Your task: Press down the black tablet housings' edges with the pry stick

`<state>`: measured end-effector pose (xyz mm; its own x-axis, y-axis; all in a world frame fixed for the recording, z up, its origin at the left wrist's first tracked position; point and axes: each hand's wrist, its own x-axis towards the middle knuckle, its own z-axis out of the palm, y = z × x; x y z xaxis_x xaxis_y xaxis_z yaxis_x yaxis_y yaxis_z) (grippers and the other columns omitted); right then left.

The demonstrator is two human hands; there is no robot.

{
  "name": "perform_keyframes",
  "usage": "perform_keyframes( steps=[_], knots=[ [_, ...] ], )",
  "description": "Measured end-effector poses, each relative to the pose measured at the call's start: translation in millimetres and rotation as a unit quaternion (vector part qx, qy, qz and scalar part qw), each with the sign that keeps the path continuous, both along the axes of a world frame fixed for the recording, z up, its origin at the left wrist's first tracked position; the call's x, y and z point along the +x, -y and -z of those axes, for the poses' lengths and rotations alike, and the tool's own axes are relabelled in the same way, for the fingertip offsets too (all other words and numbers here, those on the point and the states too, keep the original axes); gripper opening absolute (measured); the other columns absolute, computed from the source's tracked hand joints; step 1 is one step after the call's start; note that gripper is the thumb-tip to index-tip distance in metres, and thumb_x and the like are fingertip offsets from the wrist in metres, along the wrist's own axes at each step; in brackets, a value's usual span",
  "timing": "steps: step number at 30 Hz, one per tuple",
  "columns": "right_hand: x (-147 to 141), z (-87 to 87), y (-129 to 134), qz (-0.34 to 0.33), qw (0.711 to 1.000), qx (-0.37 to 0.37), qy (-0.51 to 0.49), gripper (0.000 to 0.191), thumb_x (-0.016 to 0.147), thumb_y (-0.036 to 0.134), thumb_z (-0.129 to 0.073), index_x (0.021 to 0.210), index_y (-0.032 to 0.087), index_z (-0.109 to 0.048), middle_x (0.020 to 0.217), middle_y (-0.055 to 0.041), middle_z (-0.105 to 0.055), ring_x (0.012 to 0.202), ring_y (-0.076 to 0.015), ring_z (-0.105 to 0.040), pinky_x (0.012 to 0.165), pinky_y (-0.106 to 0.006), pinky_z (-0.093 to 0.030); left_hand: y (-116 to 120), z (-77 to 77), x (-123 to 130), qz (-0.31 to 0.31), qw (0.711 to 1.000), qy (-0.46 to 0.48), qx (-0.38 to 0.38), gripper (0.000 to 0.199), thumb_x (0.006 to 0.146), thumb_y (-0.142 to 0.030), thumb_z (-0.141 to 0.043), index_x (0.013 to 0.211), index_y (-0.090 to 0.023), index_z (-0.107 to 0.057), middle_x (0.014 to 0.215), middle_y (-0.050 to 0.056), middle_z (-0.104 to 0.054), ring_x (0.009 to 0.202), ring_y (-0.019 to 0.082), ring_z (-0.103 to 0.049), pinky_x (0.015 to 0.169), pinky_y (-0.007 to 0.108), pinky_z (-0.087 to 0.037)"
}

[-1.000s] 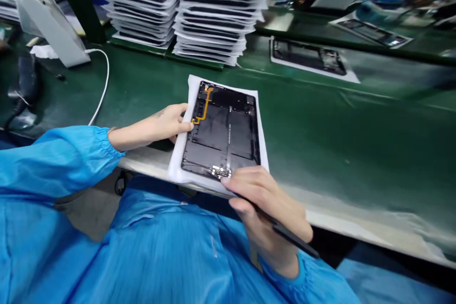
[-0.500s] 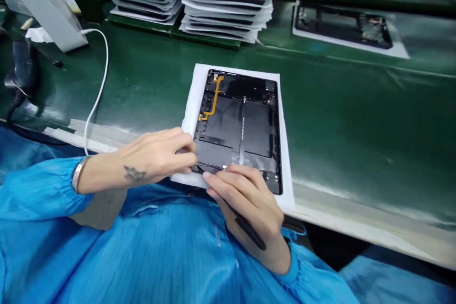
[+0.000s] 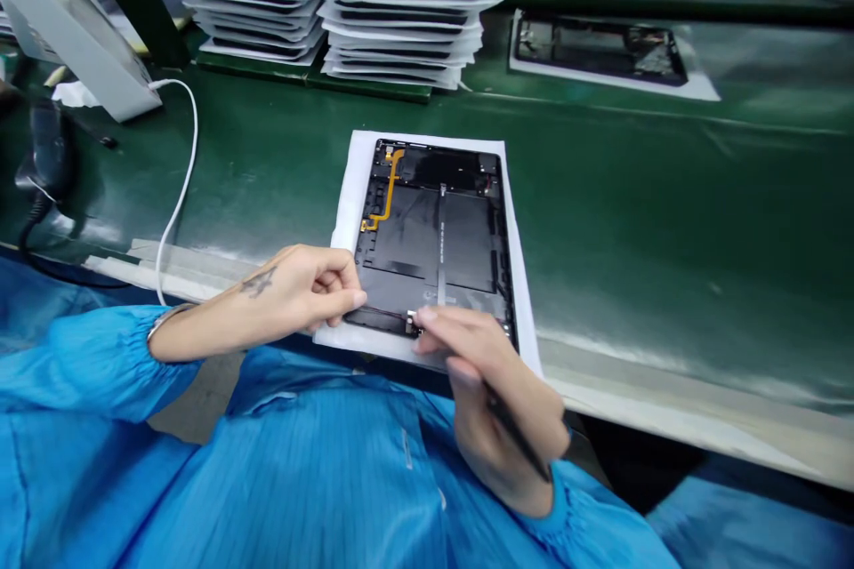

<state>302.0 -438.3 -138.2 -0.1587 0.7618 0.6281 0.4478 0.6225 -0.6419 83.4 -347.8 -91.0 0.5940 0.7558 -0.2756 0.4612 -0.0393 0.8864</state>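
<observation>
An opened tablet [image 3: 406, 231] with its back off lies on a white foam sheet [image 3: 524, 284], its dark batteries and an orange flex cable [image 3: 383, 212] showing. At its lower left corner, my left hand [image 3: 317, 289] has thumb and forefinger pinched at the end of a thin dark wire [image 3: 383, 311]. That wire runs along the lower edge to a small silvery connector [image 3: 410, 318]. My right hand [image 3: 490, 382] is closed around a slim black pen-like tool [image 3: 517, 436], with the fingertips over the lower edge by the connector. The tool's tip is hidden.
Two tall stacks of tablets between white sheets [image 3: 400, 13] stand at the back. Another opened tablet [image 3: 593, 49] lies on the back right. A white stand [image 3: 86, 44] with a white cable [image 3: 190, 160] and a black handheld device [image 3: 50, 147] are on the left.
My right hand has moved right along the tablet's lower edge with the black tool, uncovering the lower left part. My left hand has turned slightly, still pinching at the corner. The view has shifted slightly.
</observation>
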Motion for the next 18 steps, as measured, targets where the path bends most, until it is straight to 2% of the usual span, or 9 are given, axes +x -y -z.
perform_keyframes(
  steps=[2,4,6,9,11,13,15,16,18],
  knots=[
    [-8.8,-2.4,-2.9,0.039,0.994,0.039,0.097,0.033,0.099,0.008,-0.047,0.129,0.014,-0.061,0.093,-0.0074,-0.068,0.088,-0.0202,-0.061,0.075,-0.036,-0.048,-0.6,-2.7,5.6,-0.027,0.994,0.025,-0.103,0.028,0.089,-0.037,-0.068,0.075,-0.016,-0.056,0.054,-0.004,-0.06,0.041,0.005,-0.048,0.039,0.015,-0.034],
    [-18.8,-5.8,-8.6,0.082,0.973,0.068,0.203,0.027,0.099,0.008,-0.049,0.12,0.011,-0.065,0.093,-0.0081,-0.069,0.082,-0.0196,-0.055,0.071,-0.036,-0.04,-1.7,-6.9,10.6,-0.048,0.983,0.045,-0.169,0.033,0.082,-0.041,-0.074,0.072,-0.017,-0.054,0.051,-0.004,-0.059,0.036,0.005,-0.046,0.034,0.014,-0.03],
    [-26.8,-8.7,-15.6,0.108,0.958,0.074,0.256,0.018,0.099,0.011,-0.052,0.106,0.012,-0.068,0.091,-0.0076,-0.068,0.08,-0.0198,-0.051,0.07,-0.036,-0.034,-2.1,-10.5,13.4,-0.063,0.975,0.057,-0.203,0.038,0.078,-0.043,-0.078,0.07,-0.017,-0.052,0.05,-0.003,-0.059,0.035,0.005,-0.046,0.034,0.013,-0.028],
    [-32.1,-8.8,-24.2,0.093,0.963,0.06,0.247,0.02,0.098,0.01,-0.051,0.086,0.015,-0.066,0.082,-0.0054,-0.065,0.078,-0.0193,-0.047,0.07,-0.036,-0.031,-0.3,-10.1,11.0,-0.071,0.975,0.058,-0.203,0.039,0.08,-0.046,-0.076,0.07,-0.017,-0.052,0.05,-0.003,-0.059,0.035,0.006,-0.047,0.034,0.014,-0.03],
    [-32.1,-5.9,-27.7,0.075,0.973,0.037,0.215,0.022,0.097,0.008,-0.05,0.082,0.016,-0.064,0.08,-0.0048,-0.063,0.078,-0.019,-0.046,0.07,-0.036,-0.03,2.7,-4.9,5.2,-0.079,0.989,0.06,-0.111,0.035,0.086,-0.045,-0.071,0.072,-0.016,-0.056,0.053,-0.003,-0.06,0.039,0.007,-0.05,0.037,0.016,-0.035],
    [-31.0,-2.7,-29.9,0.061,0.983,0.011,0.172,0.02,0.095,0.007,-0.052,0.084,0.016,-0.065,0.082,-0.0045,-0.063,0.079,-0.0186,-0.046,0.069,-0.035,-0.03,7.0,2.6,-1.8,-0.088,0.992,0.055,0.065,0.028,0.092,-0.039,-0.067,0.077,-0.016,-0.063,0.062,-0.001,-0.064,0.05,0.009,-0.057,0.047,0.019,-0.044],
    [-30.0,-1.0,-31.2,0.053,0.989,-0.01,0.135,0.018,0.096,0.008,-0.054,0.084,0.017,-0.065,0.083,-0.0037,-0.064,0.079,-0.018,-0.046,0.069,-0.034,-0.03,12.0,10.1,-7.3,-0.085,0.966,0.047,0.24,0.018,0.095,-0.03,-0.065,0.085,-0.016,-0.07,0.076,0.001,-0.07,0.067,0.011,-0.064,0.061,0.021,-0.051],
    [-29.7,-1.0,-31.7,0.049,0.991,-0.017,0.123,0.018,0.096,0.009,-0.055,0.084,0.017,-0.065,0.083,-0.0033,-0.064,0.079,-0.0176,-0.046,0.069,-0.034,-0.03,14.5,13.4,-9.0,-0.078,0.95,0.044,0.298,0.013,0.096,-0.027,-0.066,0.091,-0.017,-0.072,0.082,0.002,-0.072,0.073,0.011,-0.066,0.066,0.022,-0.052],
    [-29.5,-2.3,-32.5,0.043,0.992,-0.025,0.114,0.017,0.096,0.01,-0.056,0.084,0.017,-0.065,0.082,-0.0025,-0.064,0.078,-0.0173,-0.046,0.07,-0.034,-0.031,18.5,18.6,-9.8,-0.067,0.931,0.048,0.355,0.008,0.096,-0.023,-0.066,0.098,-0.018,-0.072,0.089,0.003,-0.073,0.08,0.012,-0.068,0.07,0.023,-0.053]
  ],
)
